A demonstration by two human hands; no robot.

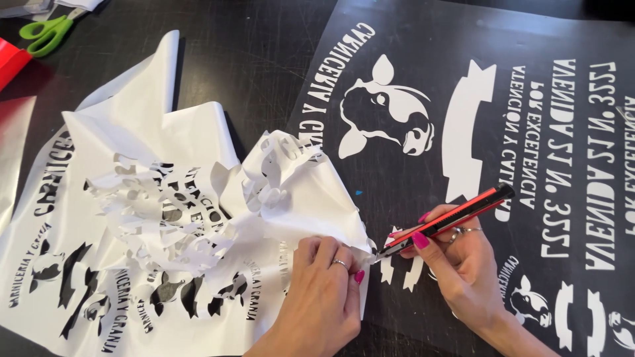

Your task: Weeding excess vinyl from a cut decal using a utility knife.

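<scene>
Item, near edge of the table: my left hand (322, 291), ring on one finger, pinching the lifted edge of the white vinyl waste (198, 198) between thumb and fingertips; the pinch point itself is hidden under my knuckles.

Item, just right of it: my right hand (463, 264), closed around a red and black craft knife (450, 221), its tip touching the white vinyl at the pinch. The blade is too small to make out. My wrist is cut off at the near edge.

Item, under both hands: black vinyl sheet (503, 119) with white cow heads, banners and lettering, running off the right edge.

Item, left half: the peeled white waste, crumpled and curled, hiding what lies beneath it.

Item, far left corner: green-handled scissors (46, 32), blades cut off; beside them a red sheet (10, 63), only partly seen.
</scene>
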